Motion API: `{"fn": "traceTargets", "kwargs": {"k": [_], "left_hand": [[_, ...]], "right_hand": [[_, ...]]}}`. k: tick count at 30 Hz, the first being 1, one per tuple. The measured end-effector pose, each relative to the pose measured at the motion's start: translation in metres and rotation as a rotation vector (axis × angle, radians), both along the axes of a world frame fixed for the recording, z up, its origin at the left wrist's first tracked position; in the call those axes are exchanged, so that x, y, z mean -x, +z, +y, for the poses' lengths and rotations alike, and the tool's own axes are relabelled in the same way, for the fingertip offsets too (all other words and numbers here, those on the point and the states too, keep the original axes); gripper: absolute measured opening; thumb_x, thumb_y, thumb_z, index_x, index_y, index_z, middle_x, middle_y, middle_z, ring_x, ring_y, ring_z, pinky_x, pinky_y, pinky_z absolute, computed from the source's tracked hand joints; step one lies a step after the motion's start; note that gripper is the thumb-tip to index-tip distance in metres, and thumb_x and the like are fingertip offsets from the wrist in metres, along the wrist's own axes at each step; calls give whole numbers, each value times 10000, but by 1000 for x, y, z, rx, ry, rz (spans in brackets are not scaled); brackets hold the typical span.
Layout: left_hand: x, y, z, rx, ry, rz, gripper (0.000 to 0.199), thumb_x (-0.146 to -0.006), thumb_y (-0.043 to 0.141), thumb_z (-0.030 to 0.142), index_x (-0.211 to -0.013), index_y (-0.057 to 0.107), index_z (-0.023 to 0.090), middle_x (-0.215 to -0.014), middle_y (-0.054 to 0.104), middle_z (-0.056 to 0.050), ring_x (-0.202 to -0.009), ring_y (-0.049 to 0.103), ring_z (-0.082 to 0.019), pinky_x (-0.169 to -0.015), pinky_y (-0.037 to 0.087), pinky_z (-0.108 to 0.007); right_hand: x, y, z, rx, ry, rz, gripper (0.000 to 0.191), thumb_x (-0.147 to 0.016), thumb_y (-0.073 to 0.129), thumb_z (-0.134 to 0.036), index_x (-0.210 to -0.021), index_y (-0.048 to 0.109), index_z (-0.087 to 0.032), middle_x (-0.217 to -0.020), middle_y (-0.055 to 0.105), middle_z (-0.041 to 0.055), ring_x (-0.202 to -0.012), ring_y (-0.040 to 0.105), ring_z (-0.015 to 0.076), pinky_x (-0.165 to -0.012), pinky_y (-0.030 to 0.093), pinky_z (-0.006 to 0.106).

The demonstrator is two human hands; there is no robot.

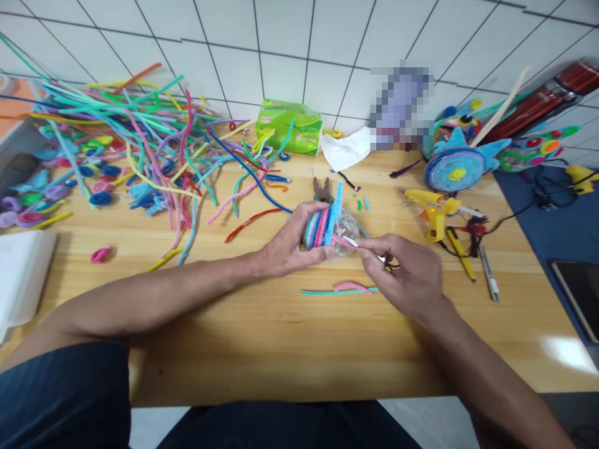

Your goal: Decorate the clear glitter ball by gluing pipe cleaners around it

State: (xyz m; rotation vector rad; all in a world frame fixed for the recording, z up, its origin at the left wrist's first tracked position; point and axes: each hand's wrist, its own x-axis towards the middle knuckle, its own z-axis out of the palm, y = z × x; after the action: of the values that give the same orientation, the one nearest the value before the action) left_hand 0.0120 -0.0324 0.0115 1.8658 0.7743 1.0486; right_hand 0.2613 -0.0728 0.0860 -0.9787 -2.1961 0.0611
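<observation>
My left hand [286, 248] is closed round a clear rounded plastic body [346, 224] wrapped in blue, pink and red pipe cleaners. A light blue pipe cleaner [337, 199] sticks up from its wrapped side. My right hand [408, 271] pinches a slim tool [350, 241] with a pale tip, its kind partly hidden by my fingers. That tip meets a pink pipe cleaner strip [340, 241] on the clear side of the body. Just behind the body lie pliers [322, 188] with open jaws. Below my hands, a green pipe cleaner [322, 292] and a short pink one [353, 287] rest on the table.
Loose pipe cleaners [154, 137] heap up at the left, with coiled pieces around them. A green tissue pack [287, 128] stands by the tiled wall. To the right are a yellow glue gun [436, 212] with its cord, a yellow cutter [461, 252], and a blue fish-like craft [453, 165].
</observation>
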Motion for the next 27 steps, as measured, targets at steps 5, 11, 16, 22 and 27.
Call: {"fn": "traceTargets", "kwargs": {"k": [5,11,16,22,27], "left_hand": [[-1,0,-1,8,0,-21,741,-949,777,539,-1537,412,273,-1498,523,-138,-1417,547,-345,-1257,459,-570],[-1,-3,0,-27,-3,-18,758,-950,775,544,-1554,405,273,-1534,509,-146,-1452,531,-353,-1277,443,-577],[0,-4,1,-52,-7,-7,758,-953,780,521,-1562,405,268,-1540,514,-152,-1459,531,-355,-1287,433,-579],[0,-2,-1,-59,-13,-7,756,-958,777,515,-1573,407,279,-1550,507,-151,-1465,526,-360,-1288,436,-582],[1,-2,0,-66,-19,-14,768,-954,785,515,-1574,412,257,-1537,514,-155,-1450,537,-353,-1271,457,-563]], "right_hand": [[3,-4,3,15,52,-16,172,-1013,670,-118,-1096,741,-251,-814,797,-14,-590,674,129,-563,500,272],[2,-6,7,17,103,-24,215,-1000,653,-78,-1110,730,-246,-874,819,11,-654,715,145,-598,541,279],[2,-6,10,-7,129,-28,226,-987,649,-67,-1075,717,-263,-820,787,-4,-666,720,154,-592,545,281],[1,-7,11,4,158,-38,262,-967,660,-44,-1093,706,-269,-857,789,11,-709,742,170,-606,575,291],[0,-8,11,7,166,-14,292,-956,653,-32,-1108,710,-274,-867,786,14,-746,757,183,-653,610,303]]}}
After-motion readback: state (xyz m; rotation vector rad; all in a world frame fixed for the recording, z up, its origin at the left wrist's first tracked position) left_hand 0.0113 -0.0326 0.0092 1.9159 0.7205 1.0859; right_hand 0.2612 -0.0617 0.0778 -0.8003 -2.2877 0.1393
